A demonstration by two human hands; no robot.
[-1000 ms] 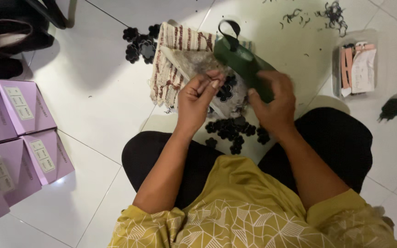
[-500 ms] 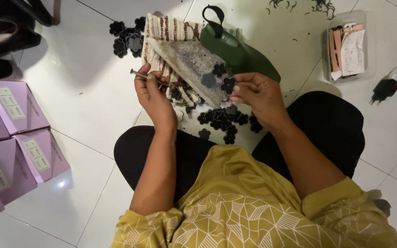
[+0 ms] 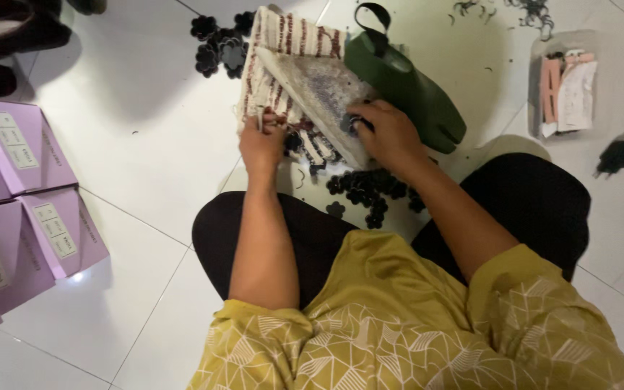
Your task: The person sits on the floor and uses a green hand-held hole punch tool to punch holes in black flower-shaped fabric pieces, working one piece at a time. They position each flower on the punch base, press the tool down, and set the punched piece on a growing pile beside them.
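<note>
The left hand (image 3: 263, 148) pinches the striped cloth's (image 3: 283, 50) lower edge on the floor (image 3: 146, 144); the right hand (image 3: 388, 133) presses a small dark flower piece (image 3: 348, 124) onto the grey sheet (image 3: 326, 90). Best to keep the cloth taut and press flat.

Glossy white floor tiles (image 3: 146, 144), bright glare.

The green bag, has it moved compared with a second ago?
Yes. The green bag was lifted in the right hand; now it lies on the white tiled floor beside the striped cloth, and that hand has let go.
</note>
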